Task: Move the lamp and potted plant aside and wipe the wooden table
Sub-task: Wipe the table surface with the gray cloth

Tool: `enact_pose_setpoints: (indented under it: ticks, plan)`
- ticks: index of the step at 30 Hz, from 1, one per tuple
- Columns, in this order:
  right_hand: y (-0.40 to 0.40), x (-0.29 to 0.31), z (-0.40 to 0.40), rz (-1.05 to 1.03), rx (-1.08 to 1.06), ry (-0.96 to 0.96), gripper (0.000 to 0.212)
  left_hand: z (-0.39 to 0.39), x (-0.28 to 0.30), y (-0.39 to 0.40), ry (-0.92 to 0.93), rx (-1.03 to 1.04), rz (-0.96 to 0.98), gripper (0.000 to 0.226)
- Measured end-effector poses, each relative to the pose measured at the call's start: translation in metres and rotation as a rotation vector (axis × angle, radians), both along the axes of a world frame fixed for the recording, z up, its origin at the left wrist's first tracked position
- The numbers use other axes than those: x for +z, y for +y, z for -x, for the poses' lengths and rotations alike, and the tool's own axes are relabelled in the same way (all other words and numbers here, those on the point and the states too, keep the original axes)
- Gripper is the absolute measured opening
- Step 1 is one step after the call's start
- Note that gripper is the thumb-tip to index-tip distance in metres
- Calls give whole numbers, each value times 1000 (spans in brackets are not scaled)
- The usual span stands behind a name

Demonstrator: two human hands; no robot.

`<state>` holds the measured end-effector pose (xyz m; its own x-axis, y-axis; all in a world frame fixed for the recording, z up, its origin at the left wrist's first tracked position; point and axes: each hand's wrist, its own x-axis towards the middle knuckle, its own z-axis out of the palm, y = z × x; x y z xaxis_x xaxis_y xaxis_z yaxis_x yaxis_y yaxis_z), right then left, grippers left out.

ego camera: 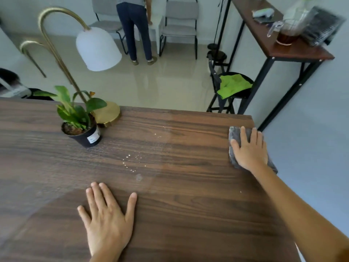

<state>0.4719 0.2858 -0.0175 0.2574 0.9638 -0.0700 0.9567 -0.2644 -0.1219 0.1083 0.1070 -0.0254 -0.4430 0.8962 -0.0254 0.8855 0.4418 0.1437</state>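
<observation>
The dark wooden table [188,205] fills the lower view. A potted plant [81,121] in a black pot stands at its far left. Right behind it is the lamp [98,48], with a round brass base at the table's far edge, a curved brass stem and a white shade. My right hand [249,148] lies flat on a grey cloth [233,133] at the table's far right corner, pressing it onto the wood. My left hand [105,216] rests flat on the near part of the table, fingers spread, holding nothing. Small water drops [132,159] dot the middle of the table.
A black stool [241,95] with a green cloth [232,85] on it stands beyond the right corner. A narrow side table [302,52] on the right carries a jug and other items. Two chairs and a standing person [136,29] are at the far wall.
</observation>
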Motion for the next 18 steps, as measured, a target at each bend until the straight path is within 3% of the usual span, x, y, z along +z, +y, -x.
enact_pose_setpoints:
  ticks: [3, 5, 9, 12, 15, 18]
  plan:
    - [73, 6, 62, 86, -44, 62, 67, 2, 2, -1, 4, 4, 40, 99]
    - [74, 6, 132, 105, 91, 87, 66, 3, 4, -1, -6, 9, 62, 98]
    - [-15, 2, 231, 82, 571, 105, 64, 8, 13, -4, -138, -7, 32, 98]
    - [-93, 3, 205, 84, 888, 113, 64, 40, 27, -3, -204, -1, -20, 93]
    - [-82, 0, 142, 51, 785, 23, 62, 93, 19, -6, -60, 50, -35, 97]
    - [-1, 2, 126, 36, 351, -18, 64, 117, 2, -8, 10, 65, 6, 100]
